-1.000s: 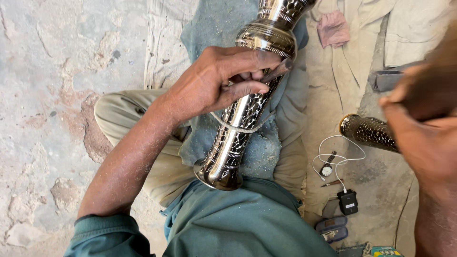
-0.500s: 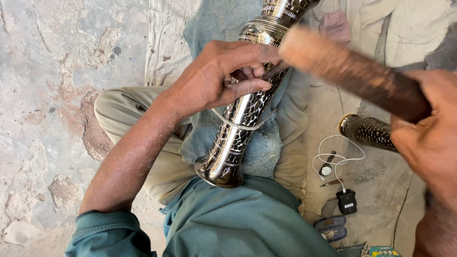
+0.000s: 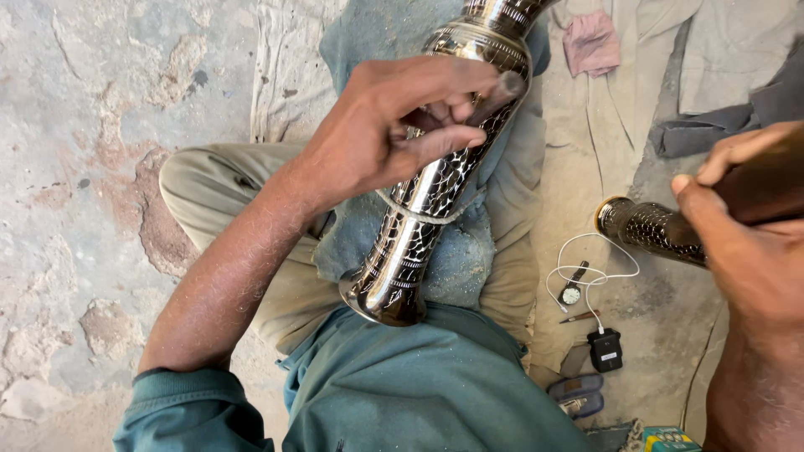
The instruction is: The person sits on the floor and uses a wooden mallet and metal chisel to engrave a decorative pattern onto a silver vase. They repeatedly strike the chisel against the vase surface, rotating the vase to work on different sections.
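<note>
A tall engraved metal vase (image 3: 410,251) lies slanted across my lap on a blue-grey cloth (image 3: 459,261). My left hand (image 3: 385,138) rests on its upper body and pinches a short dark metal punch (image 3: 501,89) against the patterned surface. My right hand (image 3: 754,259) is off at the right edge, closed around a dark brown wooden mallet (image 3: 775,180) that is only partly in view and held away from the vase.
A second engraved vase (image 3: 649,228) lies on the pale floor cloth near my right hand. Beside it are a wristwatch (image 3: 571,293), a white cable with a black plug (image 3: 605,350), a small pencil and a pink rag (image 3: 590,42). Cracked concrete floor (image 3: 84,167) on the left.
Half a second ago the mallet was swung over onto the punch at the vase; now my right hand has drawn it back to the right. My left hand keeps the punch in place.
</note>
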Available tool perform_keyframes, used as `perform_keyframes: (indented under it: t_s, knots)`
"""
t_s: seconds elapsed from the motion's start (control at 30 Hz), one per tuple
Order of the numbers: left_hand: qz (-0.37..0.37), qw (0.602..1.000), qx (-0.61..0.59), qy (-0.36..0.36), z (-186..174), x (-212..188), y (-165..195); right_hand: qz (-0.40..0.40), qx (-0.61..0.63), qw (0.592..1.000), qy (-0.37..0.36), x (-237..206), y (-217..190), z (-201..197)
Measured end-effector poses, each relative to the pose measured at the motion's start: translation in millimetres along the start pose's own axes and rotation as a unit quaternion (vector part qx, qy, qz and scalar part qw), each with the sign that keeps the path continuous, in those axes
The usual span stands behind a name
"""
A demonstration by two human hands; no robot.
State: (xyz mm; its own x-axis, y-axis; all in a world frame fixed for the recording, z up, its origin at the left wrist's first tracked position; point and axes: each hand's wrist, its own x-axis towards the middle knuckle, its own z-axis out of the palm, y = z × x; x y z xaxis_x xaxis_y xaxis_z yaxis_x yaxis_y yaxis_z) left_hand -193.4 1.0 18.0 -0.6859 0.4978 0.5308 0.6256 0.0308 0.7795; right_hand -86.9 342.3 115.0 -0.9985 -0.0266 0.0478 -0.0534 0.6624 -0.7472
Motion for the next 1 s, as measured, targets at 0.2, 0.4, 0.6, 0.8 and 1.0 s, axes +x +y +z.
perform_keyframes:
  t_s: [0.2,0.4,0.6,0.8,1.0]
  knots:
    - [-0.066,0.997,0.021,-0.045,6.5,16.7,-1.4,0.085,0.029,0.995,0.043,3.2,32.9,-6.2]
    - [-0.007,0.997,0.071,-0.028,9.3,16.7,10.2,0.006,-0.118,0.993,0.022,5.5,44.1,-9.4]
    - [-0.040,0.996,0.075,-0.037,12.2,19.0,9.2,0.012,0.013,0.998,0.057,26.3,21.4,-5.1]
    - [-0.046,0.999,0.012,-0.013,3.7,30.6,44.9,-0.057,-0.232,0.971,-0.019,25.1,-0.9,-15.0]
    - [-0.053,0.995,-0.070,0.055,-22.5,-23.3,73.3,0.153,0.256,0.952,0.064,-12.0,102.0,53.6]
